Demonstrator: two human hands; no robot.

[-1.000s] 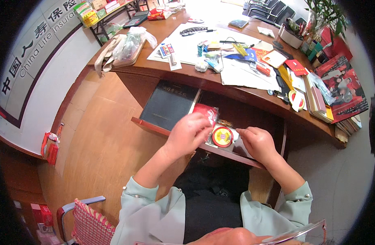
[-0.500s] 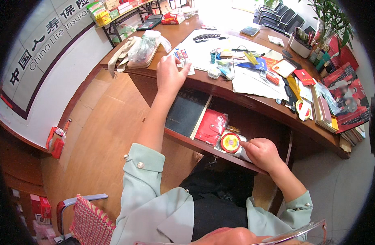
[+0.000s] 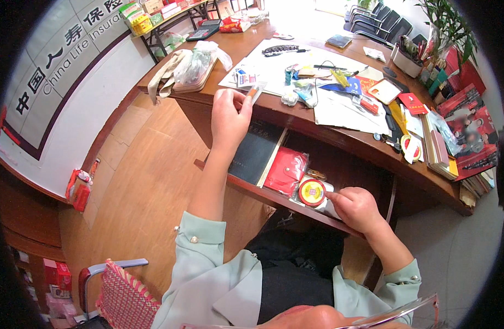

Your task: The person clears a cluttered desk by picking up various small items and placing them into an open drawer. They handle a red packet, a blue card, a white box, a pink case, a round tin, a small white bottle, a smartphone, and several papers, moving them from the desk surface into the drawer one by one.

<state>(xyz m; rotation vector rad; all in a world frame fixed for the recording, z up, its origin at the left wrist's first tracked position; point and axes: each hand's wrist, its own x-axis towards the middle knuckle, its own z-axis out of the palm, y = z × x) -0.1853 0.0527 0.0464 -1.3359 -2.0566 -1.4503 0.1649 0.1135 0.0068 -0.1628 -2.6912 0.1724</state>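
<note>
My left hand [image 3: 230, 116] is raised over the desk's front edge, above the left end of the open drawer [image 3: 318, 215]. Its fingers pinch a slim, flat piece [image 3: 256, 92], orange with a pale end, whose kind I cannot tell. Just beyond lies a small white, blue and red packet [image 3: 244, 78] on white paper. My right hand [image 3: 355, 208] is curled at the drawer's right front, its fingertips beside a round red-and-yellow roll [image 3: 312, 192]; what it grips is hidden. A red snap pouch [image 3: 286, 171] and a dark book [image 3: 256, 152] also lie in the drawer.
Papers, pens and a red-handled cutter [image 3: 366, 104] clutter the desktop [image 3: 238, 48]. A plastic bag [image 3: 196, 64] sits on its left corner, and books [image 3: 438, 140] are stacked at the right. A chair with a woven pink cover [image 3: 126, 296] stands at lower left.
My left hand has drawn back slightly from the small packet, which stays on the paper; the orange-and-pale piece now shows in its fingers. My right hand is almost unmoved at the drawer.
</note>
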